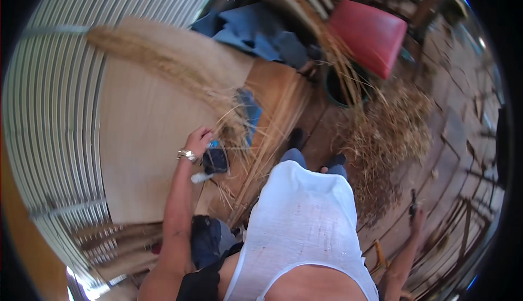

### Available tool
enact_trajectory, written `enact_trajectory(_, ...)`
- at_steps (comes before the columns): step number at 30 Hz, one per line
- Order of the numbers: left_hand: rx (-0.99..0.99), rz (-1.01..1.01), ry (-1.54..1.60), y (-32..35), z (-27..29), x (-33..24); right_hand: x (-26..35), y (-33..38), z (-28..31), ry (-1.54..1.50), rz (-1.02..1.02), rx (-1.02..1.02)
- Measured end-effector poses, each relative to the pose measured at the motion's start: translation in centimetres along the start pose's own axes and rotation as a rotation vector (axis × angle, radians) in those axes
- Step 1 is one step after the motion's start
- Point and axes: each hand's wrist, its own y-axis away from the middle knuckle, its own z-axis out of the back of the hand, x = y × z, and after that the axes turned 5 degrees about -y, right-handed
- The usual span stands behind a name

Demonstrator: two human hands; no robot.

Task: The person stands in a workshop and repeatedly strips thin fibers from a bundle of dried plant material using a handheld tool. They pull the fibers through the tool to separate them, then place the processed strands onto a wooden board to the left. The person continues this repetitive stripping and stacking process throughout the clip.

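Note:
My left hand (199, 141), with a metal watch (187, 155) on the wrist, is raised over the pale wooden board on the left. Its fingers are curled at the loose ends of a long bundle of dry straw (180, 77); what they pinch, if anything, is too small to tell. That bundle stretches blurred toward the corrugated wall. Far out to the right and low, my right hand (418, 220) is closed round a slim dark tool (413, 202), whose kind I cannot make out. Beside my left hand lie a small dark pouch (215, 160) and a white object (201, 178).
A pale board (136, 143) leads to a corrugated metal wall (54, 110). Ahead are blue cloth (248, 26), a red padded seat (373, 34) and a dark green bucket (339, 95). Loose straw (392, 129) is heaped on the plank floor (441, 154) right of my feet.

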Motion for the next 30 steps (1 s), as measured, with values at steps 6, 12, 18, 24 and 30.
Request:
enact_trajectory(6,-0.483,0.120,-0.422,9.6,-0.6,6.0,14.3,7.9,-15.9,0.236,0.112,0.288)
enact_trajectory(12,-0.649,0.355,-0.494,18.0,3.8,20.3,18.5,8.1,-21.1,0.292,0.276,0.413)
enact_trajectory(18,-0.567,0.508,-0.391,16.9,6.0,30.1,22.4,8.0,-19.0,0.459,0.233,0.360)
enact_trajectory(24,-0.197,0.544,-0.557,8.0,5.9,39.0,28.0,14.0,-18.8,0.487,0.116,0.303)
enact_trajectory(30,-0.358,0.552,-0.128,-2.5,1.0,44.2,32.0,21.9,-23.1,0.577,0.157,0.296)
